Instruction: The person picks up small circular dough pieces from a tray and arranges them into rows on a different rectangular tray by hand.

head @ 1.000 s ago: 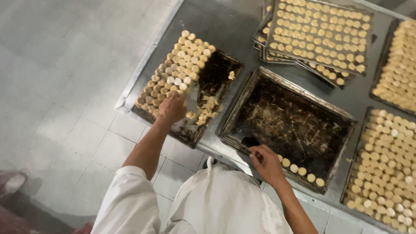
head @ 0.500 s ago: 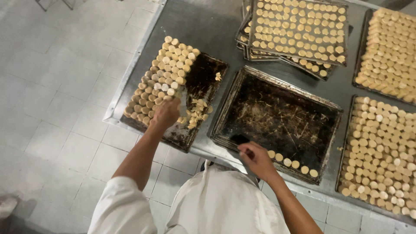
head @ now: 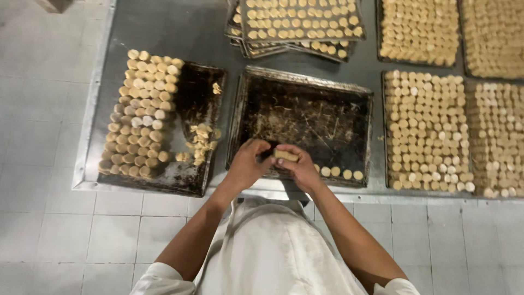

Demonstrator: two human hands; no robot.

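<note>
My left hand [head: 248,163] and my right hand [head: 296,165] meet over the near edge of a dark, greasy baking tray [head: 305,117]. Between them they hold a short stack of pale round dough pieces [head: 285,155]. A short row of the same pieces [head: 341,173] lies along the tray's near right corner. To the left stands another dark tray [head: 199,101], its left half packed with rows of dough rounds [head: 143,112] and a loose heap [head: 201,142] near its middle.
All trays rest on a steel table [head: 185,33] above a tiled floor [head: 43,109]. Full trays of dough rounds [head: 426,131] fill the right side, and a stack of filled trays [head: 300,22] sits at the back.
My left hand left the left tray and came right to meet my right hand at the middle tray's near edge. Both now hold a stack of dough pieces.
</note>
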